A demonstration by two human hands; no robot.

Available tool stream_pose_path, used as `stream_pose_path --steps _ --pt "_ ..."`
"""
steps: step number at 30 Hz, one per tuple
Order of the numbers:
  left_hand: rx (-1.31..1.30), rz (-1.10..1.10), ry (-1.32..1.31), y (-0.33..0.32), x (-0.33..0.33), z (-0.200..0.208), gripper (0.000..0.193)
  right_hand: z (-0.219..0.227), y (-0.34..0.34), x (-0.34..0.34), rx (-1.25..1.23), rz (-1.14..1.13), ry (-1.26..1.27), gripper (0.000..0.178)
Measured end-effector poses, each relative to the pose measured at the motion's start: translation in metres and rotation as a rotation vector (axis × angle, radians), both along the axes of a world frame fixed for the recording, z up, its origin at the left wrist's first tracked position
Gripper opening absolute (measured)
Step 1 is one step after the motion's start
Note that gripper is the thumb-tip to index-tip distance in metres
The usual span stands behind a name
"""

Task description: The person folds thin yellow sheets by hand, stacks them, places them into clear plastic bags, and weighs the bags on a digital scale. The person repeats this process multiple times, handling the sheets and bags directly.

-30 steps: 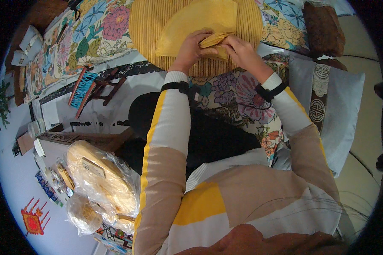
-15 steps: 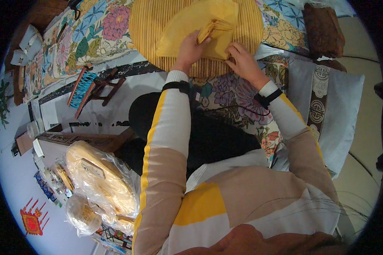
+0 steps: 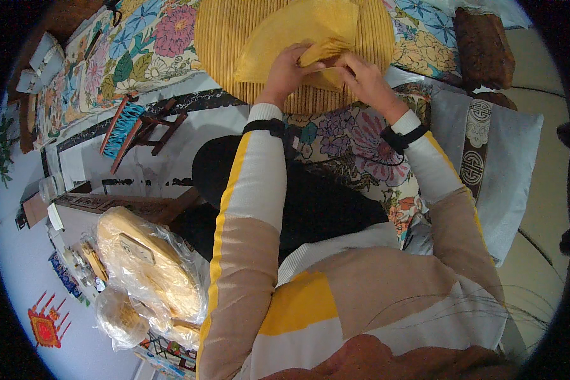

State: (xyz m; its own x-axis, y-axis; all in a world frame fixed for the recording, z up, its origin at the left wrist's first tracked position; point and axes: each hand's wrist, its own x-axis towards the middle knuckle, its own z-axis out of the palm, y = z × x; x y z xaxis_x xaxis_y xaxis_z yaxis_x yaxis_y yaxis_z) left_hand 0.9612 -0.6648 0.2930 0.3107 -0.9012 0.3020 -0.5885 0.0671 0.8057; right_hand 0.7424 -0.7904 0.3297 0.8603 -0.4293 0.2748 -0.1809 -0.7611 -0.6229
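Note:
A stack of thin yellow sheets (image 3: 285, 35), paper or cloth, lies on a round ribbed yellow mat (image 3: 216, 44). On its near side, my left hand (image 3: 284, 75) is closed on a folded, pleated yellow sheet (image 3: 323, 52), thumb stretched along the near edge. My right hand (image 3: 365, 77) pinches a yellow edge just right of that bundle. The two hands are close together, a narrow strip of yellow running between their fingertips. Whether the pinched edge belongs to the folded sheet or to the stack cannot be told.
Floral cloth (image 3: 152, 44) spreads under and around the mat. A grey cushion (image 3: 506, 164) and a brown wooden block (image 3: 483, 50) are at right. Left stand a folding stool (image 3: 130, 130) with blue webbing and, nearer, pale round things wrapped in clear plastic (image 3: 149, 266).
My right hand has moved slightly up from the stack's near corner and now pinches an edge beside the bundle. My left thumb has extended toward it, and the folded sheet has shifted a little.

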Motion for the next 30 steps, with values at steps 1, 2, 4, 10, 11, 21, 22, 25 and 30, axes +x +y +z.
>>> stream_pose_path --steps 1,2,4,10,11,21,22,25,30 --pt "-0.004 0.001 -0.073 0.0 -0.001 0.002 0.051 0.004 -0.001 0.004 0.011 0.014 -0.027 0.018" --pt "-0.061 -0.002 -0.111 0.001 -0.002 0.003 0.05 0.007 -0.001 0.009 0.026 0.015 -0.052 0.019" --pt "-0.03 0.035 -0.149 0.001 -0.006 0.006 0.049 0.011 -0.002 0.017 0.017 0.016 -0.092 0.017" --pt "0.24 0.306 -0.108 -0.005 -0.004 0.024 0.041 -0.002 0.015 0.02 0.091 -0.153 -0.159 0.024" --pt "0.073 0.346 0.003 -0.007 0.002 0.034 0.039 -0.007 0.02 0.017 0.024 -0.125 -0.077 0.027" --pt "-0.26 0.382 0.791 0.097 0.062 0.271 0.049 0.052 0.007 0.058 0.483 -0.151 -0.363 0.092" --pt "-0.262 0.381 0.875 0.117 0.054 0.293 0.051 0.068 0.005 0.065 0.766 -0.072 -0.43 0.093" --pt "-0.253 0.337 1.058 0.182 0.037 0.341 0.056 0.105 0.03 0.098 1.622 0.421 -0.441 0.093" --pt "-0.195 0.576 1.201 0.315 0.01 0.341 0.054 0.13 0.146 0.126 1.951 0.628 -0.348 0.082"
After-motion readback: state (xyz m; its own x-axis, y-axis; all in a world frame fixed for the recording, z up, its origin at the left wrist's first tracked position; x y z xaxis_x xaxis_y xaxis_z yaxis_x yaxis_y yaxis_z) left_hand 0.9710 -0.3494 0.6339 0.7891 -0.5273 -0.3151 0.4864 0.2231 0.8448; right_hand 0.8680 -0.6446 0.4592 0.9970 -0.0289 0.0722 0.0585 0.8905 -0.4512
